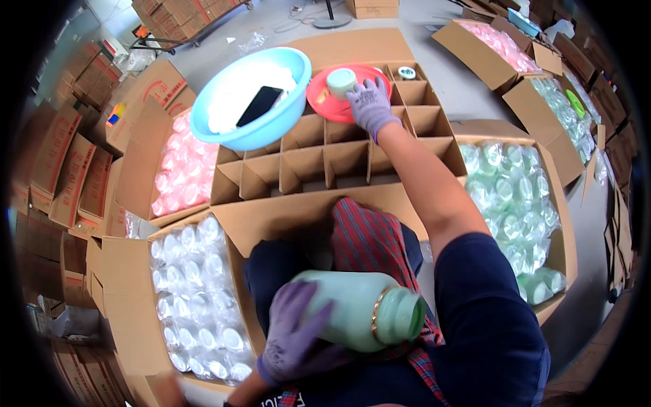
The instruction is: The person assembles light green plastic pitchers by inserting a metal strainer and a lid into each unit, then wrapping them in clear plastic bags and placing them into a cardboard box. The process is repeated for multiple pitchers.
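A large pale green glass jar with a gold band around its neck lies sideways over my lap, its mouth toward the right. My left hand, in a purple-grey glove, is curled around its base end. Farther out, my gloved right hand reaches over a red plate, fingers apart, at the right side of a small pale green round container. The fingertips seem to touch this container, though their undersides are hidden. A small tan piece lies beside it on the plate.
The plate and a light blue basin holding white material and a black phone rest on a divided cardboard box. Around me stand boxes of wrapped white-topped items, pink items and green glassware. A white-and-green lid sits beyond the plate.
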Demonstrator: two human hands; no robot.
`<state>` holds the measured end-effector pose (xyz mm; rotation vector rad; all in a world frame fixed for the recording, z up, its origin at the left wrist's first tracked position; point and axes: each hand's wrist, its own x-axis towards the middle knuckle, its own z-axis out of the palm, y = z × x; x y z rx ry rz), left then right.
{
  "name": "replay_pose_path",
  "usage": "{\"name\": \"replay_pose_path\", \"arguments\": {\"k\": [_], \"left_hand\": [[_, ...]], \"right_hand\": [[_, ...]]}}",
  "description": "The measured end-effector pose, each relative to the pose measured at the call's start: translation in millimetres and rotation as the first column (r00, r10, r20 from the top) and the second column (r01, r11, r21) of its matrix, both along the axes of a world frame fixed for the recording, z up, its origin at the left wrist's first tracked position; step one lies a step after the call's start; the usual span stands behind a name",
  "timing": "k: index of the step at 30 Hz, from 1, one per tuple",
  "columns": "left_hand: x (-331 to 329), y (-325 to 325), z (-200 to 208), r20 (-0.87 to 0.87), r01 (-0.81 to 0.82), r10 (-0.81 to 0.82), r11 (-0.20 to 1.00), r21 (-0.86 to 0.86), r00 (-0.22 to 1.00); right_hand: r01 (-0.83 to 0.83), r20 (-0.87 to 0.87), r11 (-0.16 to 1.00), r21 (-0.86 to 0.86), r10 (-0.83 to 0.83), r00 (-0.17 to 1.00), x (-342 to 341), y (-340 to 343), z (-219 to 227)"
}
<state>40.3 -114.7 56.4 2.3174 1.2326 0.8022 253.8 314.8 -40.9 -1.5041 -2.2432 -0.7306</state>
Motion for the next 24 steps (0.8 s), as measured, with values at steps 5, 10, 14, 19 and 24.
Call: {"name": "replay_pose_path", "arguments": {"k": [5,10,14,19,24], "left_hand": [[-24,-52,-53,-0.051,-0.377,0.374,0.910,-0.174,0.926],[-10,-24,-50,0.051,-0.172,0.174,0.984,-0.036,0.983],[10,18,-66,0.411,-0.426,0.352,0.899,0.100,0.841],[-9,57,-63,0.620,-0.365,0.550,0.835,-0.412,0.559],[11,41,-23,0.269,-0.310,0.265,0.940,0.142,0.926]], "right_hand": [[-0.793,-0.849,0.394,-0.465,0.054,0.525,-17,-199,76],[-0.940,-0.944,0.090,-0.329,0.000,0.330,54,-374,30],[-0.947,-0.956,0.290,-0.138,0.210,0.204,60,-415,55],[-0.898,-0.731,0.438,-0.047,0.597,0.330,14,-435,48],[-0.797,-0.699,0.604,0.009,0.574,0.427,27,-430,20]]}}
